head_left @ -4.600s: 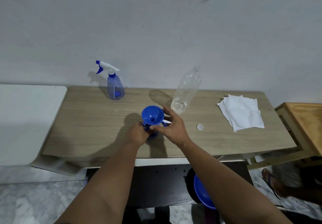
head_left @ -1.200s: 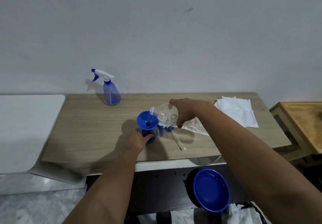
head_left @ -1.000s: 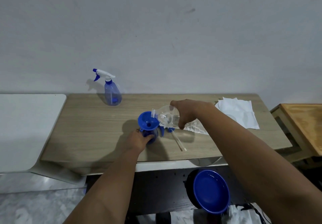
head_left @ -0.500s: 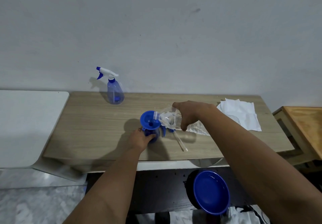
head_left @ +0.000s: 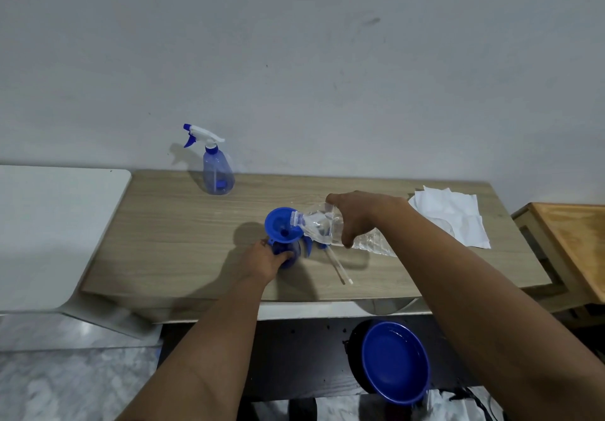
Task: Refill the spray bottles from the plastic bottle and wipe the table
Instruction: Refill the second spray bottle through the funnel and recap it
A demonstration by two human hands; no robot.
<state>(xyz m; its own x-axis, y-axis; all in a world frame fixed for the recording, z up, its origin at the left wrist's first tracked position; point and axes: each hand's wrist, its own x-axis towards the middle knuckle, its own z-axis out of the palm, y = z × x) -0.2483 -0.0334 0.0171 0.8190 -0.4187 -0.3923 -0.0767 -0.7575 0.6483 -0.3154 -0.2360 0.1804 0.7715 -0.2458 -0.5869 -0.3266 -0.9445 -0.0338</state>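
Abutting grey wall (head_left: 294, 44), wooden table (head_left: 183, 244), marble floor (head_left: 65, 378)

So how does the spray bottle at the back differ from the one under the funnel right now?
The back spray bottle has its trigger head on; the front spray bottle is open, with a blue funnel in its neck. The back one stands untouched by the wall; the front one is held by the left hand while the right hand tips the plastic bottle into the funnel. Both are translucent blue and upright.
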